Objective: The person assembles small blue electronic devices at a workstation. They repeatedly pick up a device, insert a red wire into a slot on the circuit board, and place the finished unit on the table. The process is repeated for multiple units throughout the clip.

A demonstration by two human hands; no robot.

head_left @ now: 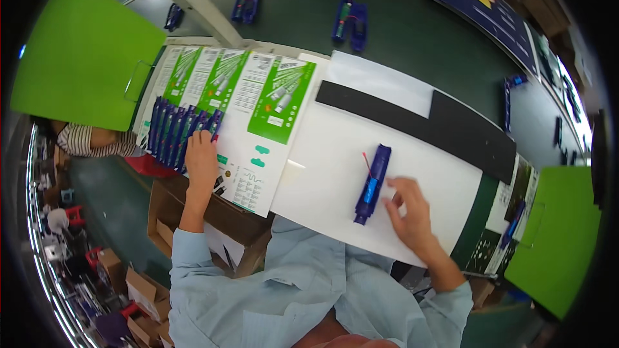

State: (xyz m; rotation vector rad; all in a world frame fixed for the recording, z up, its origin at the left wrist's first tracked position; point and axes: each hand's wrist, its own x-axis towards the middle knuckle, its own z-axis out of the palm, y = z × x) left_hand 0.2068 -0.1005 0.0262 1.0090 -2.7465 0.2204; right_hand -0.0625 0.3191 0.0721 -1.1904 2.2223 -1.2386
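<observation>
Housings of dark blue plastic (171,130), slim and long, lie side by side at the left on a white sheet printed with green panels (274,106). The close, parallel packing probably saves room and keeps each piece within easy reach; the sheet likely serves as a mat, shielding them from the bench.

The left hand (203,158) reaches to the row's right end, fingers bent and close together over the last pieces. Whether they are clamped on one, I cannot tell, since the hand's back covers the contact.

Further right, a single dark blue plastic housing with a lighter blue patch (370,188) lies slanted on a smooth white board (438,164), in front of the torso. A thin red wire (367,161) sticks out at its left side. The pale, uncluttered surface presumably makes small parts easy to see, and the central spot suits both arms.

Just beside its right edge is the right hand (412,212), thumb and forefinger curved and apart, gripping nothing. A flat black strip (387,113) crosses the board's far side, perhaps as an edging.
</observation>
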